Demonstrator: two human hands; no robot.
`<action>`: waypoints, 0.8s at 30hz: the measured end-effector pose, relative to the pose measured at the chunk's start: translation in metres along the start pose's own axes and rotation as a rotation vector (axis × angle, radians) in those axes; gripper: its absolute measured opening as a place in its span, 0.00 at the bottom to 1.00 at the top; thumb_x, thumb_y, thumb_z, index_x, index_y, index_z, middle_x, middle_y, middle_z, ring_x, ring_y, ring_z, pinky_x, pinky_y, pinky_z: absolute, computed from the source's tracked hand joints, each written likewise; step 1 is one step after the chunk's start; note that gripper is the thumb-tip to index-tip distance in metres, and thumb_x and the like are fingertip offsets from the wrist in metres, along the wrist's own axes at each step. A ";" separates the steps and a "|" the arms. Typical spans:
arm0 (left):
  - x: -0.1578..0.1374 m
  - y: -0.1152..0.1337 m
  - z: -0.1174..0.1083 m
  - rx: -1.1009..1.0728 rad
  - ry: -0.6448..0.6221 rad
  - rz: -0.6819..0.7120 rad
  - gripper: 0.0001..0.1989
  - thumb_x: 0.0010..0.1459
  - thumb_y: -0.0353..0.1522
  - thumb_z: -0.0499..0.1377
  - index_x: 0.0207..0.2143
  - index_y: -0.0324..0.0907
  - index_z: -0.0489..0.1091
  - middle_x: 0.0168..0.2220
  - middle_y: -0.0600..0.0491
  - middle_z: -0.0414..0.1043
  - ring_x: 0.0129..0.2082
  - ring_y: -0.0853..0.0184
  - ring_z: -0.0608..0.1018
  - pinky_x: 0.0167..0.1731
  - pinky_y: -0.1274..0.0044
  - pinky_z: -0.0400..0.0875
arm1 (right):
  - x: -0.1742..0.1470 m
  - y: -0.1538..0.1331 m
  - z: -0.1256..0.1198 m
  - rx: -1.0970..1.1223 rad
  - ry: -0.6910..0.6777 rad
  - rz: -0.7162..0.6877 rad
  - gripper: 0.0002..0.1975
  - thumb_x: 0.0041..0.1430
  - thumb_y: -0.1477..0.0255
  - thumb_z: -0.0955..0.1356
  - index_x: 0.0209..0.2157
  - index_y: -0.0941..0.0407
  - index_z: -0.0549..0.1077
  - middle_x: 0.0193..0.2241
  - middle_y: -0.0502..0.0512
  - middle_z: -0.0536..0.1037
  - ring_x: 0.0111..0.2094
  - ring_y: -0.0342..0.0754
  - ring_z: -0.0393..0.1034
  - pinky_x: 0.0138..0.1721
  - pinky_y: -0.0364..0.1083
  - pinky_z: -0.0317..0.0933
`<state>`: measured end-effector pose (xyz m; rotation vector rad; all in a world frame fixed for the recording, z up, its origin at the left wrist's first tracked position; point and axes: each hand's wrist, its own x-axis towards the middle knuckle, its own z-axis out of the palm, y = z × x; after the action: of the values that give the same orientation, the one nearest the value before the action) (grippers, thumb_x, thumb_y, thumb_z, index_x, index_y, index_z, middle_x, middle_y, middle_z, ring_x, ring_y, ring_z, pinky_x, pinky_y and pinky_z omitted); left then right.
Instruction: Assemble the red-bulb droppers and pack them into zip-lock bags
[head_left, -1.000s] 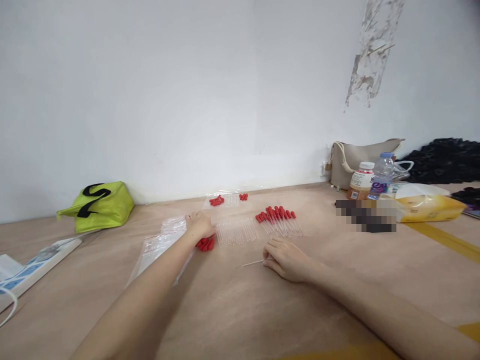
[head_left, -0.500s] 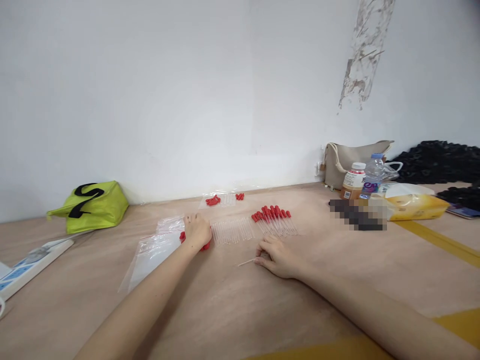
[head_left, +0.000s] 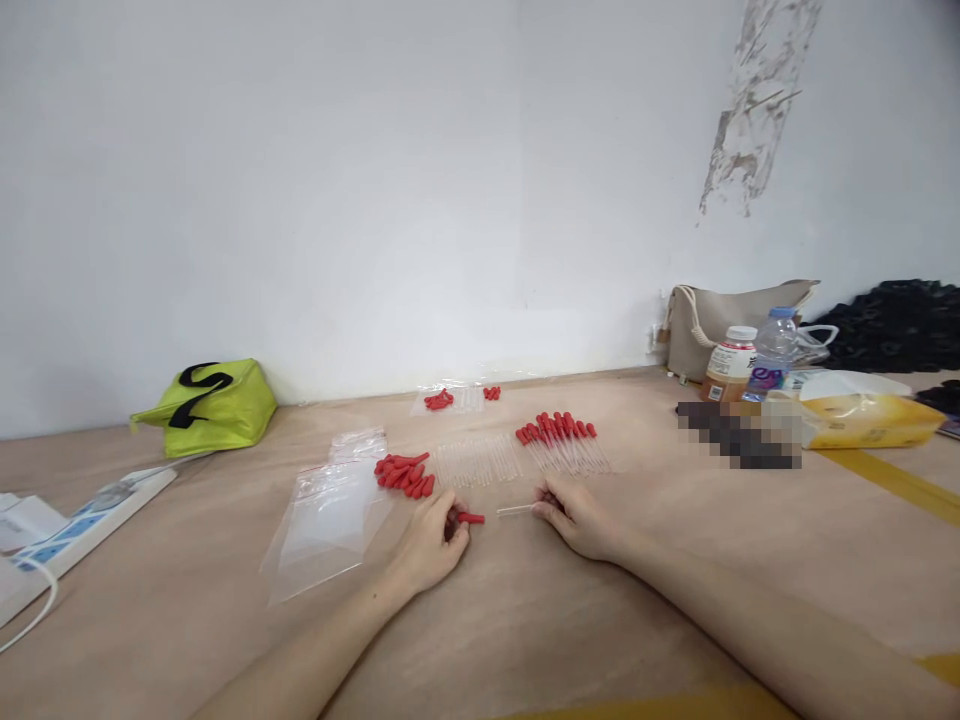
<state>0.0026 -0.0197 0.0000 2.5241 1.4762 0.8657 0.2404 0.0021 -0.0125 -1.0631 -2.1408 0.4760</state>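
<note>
My left hand (head_left: 435,540) is closed on a red rubber dropper bulb (head_left: 472,518), whose narrow end points right. Facing it, my right hand (head_left: 574,515) pinches a thin clear glass dropper tube (head_left: 514,510). A small gap separates the tube's end from the bulb. Behind my left hand lies a pile of loose red bulbs (head_left: 405,474). A row of bare glass tubes (head_left: 480,461) is spread to the right of the pile. Farther right, several droppers with red bulbs on them (head_left: 559,435) lie side by side, just beyond my right hand.
Clear plastic zip bags (head_left: 322,530) lie left of the pile. More bulbs and tubes on a bag (head_left: 450,399) are by the wall. A power strip (head_left: 90,535) and green bag (head_left: 217,410) stand left; bottles (head_left: 731,365) and a tissue pack (head_left: 862,415) stand right.
My left hand has come from the bulb pile toward the front right with a red bulb in it. My right hand still holds the tube, now pointing toward that bulb. The view has shifted slightly.
</note>
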 end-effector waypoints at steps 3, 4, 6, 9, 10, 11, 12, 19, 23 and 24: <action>0.001 -0.001 0.003 -0.098 -0.021 0.022 0.10 0.52 0.27 0.53 0.39 0.42 0.67 0.31 0.53 0.67 0.30 0.68 0.70 0.30 0.78 0.64 | 0.002 -0.003 0.001 0.020 -0.007 -0.037 0.08 0.58 0.73 0.59 0.36 0.57 0.67 0.33 0.55 0.72 0.34 0.45 0.65 0.36 0.44 0.58; 0.003 0.000 0.003 -0.107 -0.034 0.038 0.09 0.54 0.29 0.53 0.38 0.43 0.69 0.32 0.53 0.67 0.31 0.68 0.70 0.32 0.77 0.64 | 0.002 -0.005 0.001 0.008 -0.020 -0.057 0.09 0.58 0.72 0.58 0.36 0.57 0.68 0.33 0.55 0.72 0.35 0.45 0.65 0.37 0.44 0.57; 0.005 0.002 0.003 -0.111 -0.048 0.047 0.08 0.56 0.32 0.53 0.34 0.44 0.72 0.31 0.52 0.67 0.32 0.67 0.70 0.33 0.76 0.63 | 0.004 -0.009 0.003 -0.038 -0.041 -0.080 0.11 0.59 0.72 0.58 0.35 0.56 0.70 0.32 0.54 0.72 0.34 0.44 0.65 0.37 0.44 0.57; 0.007 0.005 0.002 -0.145 -0.012 0.017 0.09 0.56 0.33 0.53 0.30 0.43 0.72 0.30 0.53 0.67 0.32 0.67 0.70 0.33 0.76 0.63 | 0.005 -0.013 0.006 -0.090 -0.008 -0.053 0.11 0.59 0.72 0.58 0.33 0.55 0.71 0.30 0.52 0.73 0.32 0.44 0.65 0.37 0.44 0.55; 0.007 0.006 0.002 -0.169 -0.003 0.009 0.09 0.57 0.33 0.52 0.30 0.42 0.71 0.30 0.53 0.68 0.32 0.67 0.70 0.32 0.77 0.63 | 0.005 -0.014 0.006 -0.089 0.007 -0.044 0.11 0.59 0.72 0.59 0.33 0.55 0.71 0.30 0.52 0.73 0.33 0.44 0.65 0.37 0.44 0.55; 0.007 0.006 0.001 -0.196 -0.001 0.004 0.09 0.57 0.33 0.52 0.31 0.42 0.71 0.29 0.53 0.68 0.31 0.67 0.70 0.32 0.77 0.63 | 0.005 -0.015 0.007 -0.080 0.016 -0.042 0.11 0.59 0.72 0.58 0.33 0.55 0.71 0.30 0.52 0.73 0.33 0.44 0.65 0.37 0.44 0.55; 0.007 0.007 0.001 -0.223 -0.005 0.001 0.10 0.58 0.34 0.51 0.30 0.41 0.70 0.29 0.53 0.68 0.30 0.67 0.70 0.30 0.78 0.63 | 0.005 -0.016 0.007 -0.067 0.022 -0.046 0.11 0.59 0.72 0.58 0.32 0.55 0.71 0.30 0.52 0.73 0.33 0.43 0.66 0.37 0.44 0.55; 0.004 0.011 0.001 -0.337 -0.053 -0.035 0.10 0.59 0.34 0.47 0.30 0.40 0.65 0.27 0.55 0.67 0.28 0.69 0.69 0.28 0.80 0.62 | 0.004 -0.020 0.007 -0.010 -0.005 -0.066 0.11 0.59 0.72 0.58 0.33 0.55 0.71 0.30 0.51 0.74 0.31 0.42 0.66 0.35 0.43 0.55; 0.004 0.010 0.004 -0.376 -0.029 -0.046 0.08 0.60 0.32 0.47 0.31 0.41 0.63 0.26 0.56 0.66 0.26 0.70 0.68 0.28 0.80 0.62 | 0.004 -0.019 0.007 -0.003 -0.006 -0.053 0.11 0.59 0.71 0.59 0.33 0.55 0.71 0.30 0.52 0.75 0.32 0.43 0.66 0.36 0.44 0.54; 0.004 0.010 0.004 -0.385 -0.029 -0.048 0.08 0.60 0.32 0.46 0.31 0.41 0.63 0.25 0.56 0.66 0.26 0.70 0.69 0.28 0.80 0.63 | 0.004 -0.019 0.007 -0.004 -0.006 -0.052 0.11 0.59 0.71 0.59 0.33 0.55 0.71 0.30 0.52 0.75 0.32 0.43 0.66 0.36 0.43 0.54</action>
<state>0.0138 -0.0211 0.0015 2.2022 1.2174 0.9901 0.2229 -0.0061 -0.0045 -1.0069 -2.1700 0.4519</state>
